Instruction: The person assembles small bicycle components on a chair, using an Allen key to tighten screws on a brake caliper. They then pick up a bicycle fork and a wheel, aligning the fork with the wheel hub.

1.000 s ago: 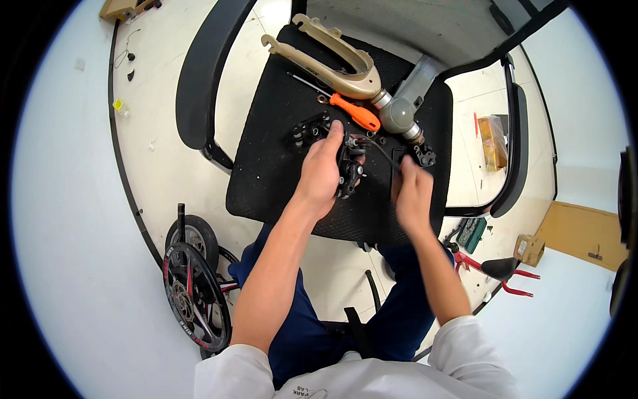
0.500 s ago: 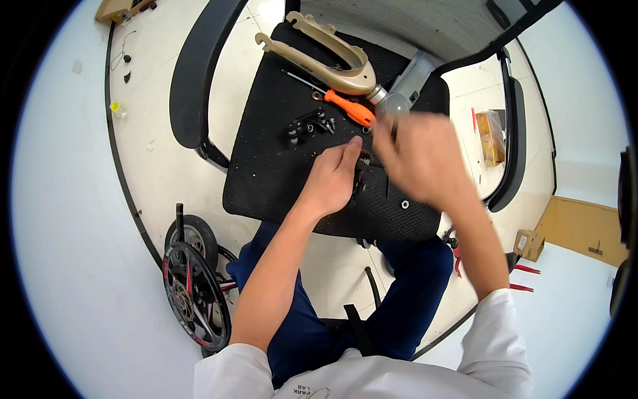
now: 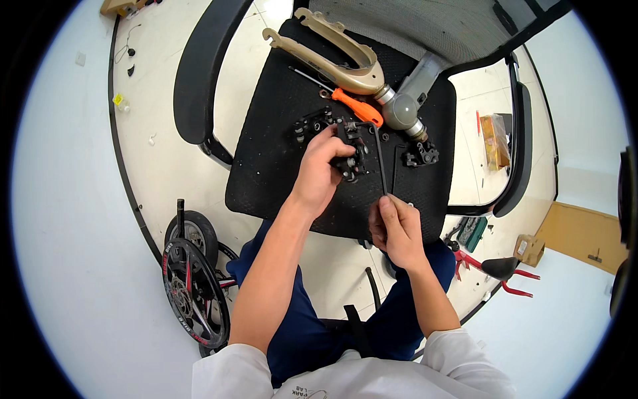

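A black office chair seat (image 3: 266, 166) lies before me with parts on it. My left hand (image 3: 320, 171) grips a small black metal assembly (image 3: 352, 151) in the middle of the seat. My right hand (image 3: 395, 229) holds the lower end of a long black hex key (image 3: 380, 159), whose upper end reaches the assembly. A beige bicycle fork (image 3: 332, 56) lies across the far part of the seat. An orange-handled screwdriver (image 3: 357, 108) rests just beyond the assembly. Another small black part (image 3: 421, 156) sits to the right.
A small black wheel (image 3: 193, 229) and a spoked wheel with red marks (image 3: 189, 292) lie on the floor at left. Red-handled cutters (image 3: 505, 272) and a green box (image 3: 473, 233) lie at right. The chair's armrests (image 3: 199, 73) flank the seat.
My right hand, raised high over the seat half a second ago, has come down to the seat's near edge and now holds the hex key. My left hand stays on the assembly.
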Demonstrator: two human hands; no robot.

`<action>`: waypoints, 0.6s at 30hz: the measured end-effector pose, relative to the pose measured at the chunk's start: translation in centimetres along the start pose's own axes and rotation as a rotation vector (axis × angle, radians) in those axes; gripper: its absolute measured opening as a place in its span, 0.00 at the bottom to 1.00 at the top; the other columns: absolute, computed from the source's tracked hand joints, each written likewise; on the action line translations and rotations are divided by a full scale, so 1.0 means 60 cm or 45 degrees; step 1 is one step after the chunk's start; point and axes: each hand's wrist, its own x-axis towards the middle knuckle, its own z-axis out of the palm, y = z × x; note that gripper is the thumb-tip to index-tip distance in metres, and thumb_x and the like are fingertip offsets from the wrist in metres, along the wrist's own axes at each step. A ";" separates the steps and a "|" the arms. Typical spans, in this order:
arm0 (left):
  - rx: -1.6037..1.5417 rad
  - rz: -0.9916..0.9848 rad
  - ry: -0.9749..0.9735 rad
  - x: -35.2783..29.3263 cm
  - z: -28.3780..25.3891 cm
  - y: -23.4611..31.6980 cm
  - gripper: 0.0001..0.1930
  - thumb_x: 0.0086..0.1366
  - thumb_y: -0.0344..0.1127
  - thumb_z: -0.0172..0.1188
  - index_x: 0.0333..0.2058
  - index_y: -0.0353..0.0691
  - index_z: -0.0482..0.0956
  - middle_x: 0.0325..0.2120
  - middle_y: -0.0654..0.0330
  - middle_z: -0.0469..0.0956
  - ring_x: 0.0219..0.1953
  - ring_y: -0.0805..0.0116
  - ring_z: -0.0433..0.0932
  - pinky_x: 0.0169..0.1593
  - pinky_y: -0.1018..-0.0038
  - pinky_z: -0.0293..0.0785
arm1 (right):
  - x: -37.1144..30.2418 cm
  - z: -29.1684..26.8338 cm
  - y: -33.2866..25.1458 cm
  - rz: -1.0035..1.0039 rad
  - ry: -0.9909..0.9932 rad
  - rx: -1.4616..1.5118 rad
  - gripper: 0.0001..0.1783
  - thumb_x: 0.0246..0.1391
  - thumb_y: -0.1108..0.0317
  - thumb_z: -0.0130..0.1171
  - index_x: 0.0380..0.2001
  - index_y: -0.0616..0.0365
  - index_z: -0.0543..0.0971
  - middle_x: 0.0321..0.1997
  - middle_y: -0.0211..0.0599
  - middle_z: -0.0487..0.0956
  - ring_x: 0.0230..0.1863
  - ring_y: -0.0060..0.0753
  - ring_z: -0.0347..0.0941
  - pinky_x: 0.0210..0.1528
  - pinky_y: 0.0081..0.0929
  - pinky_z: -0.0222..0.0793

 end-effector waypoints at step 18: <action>0.235 0.184 -0.068 0.005 0.009 0.013 0.13 0.59 0.28 0.50 0.41 0.30 0.77 0.26 0.62 0.76 0.26 0.80 0.72 0.31 0.80 0.69 | 0.145 -0.083 -0.032 -0.217 0.297 -0.571 0.27 0.69 0.57 0.42 0.17 0.62 0.69 0.12 0.29 0.65 0.16 0.20 0.60 0.19 0.27 0.57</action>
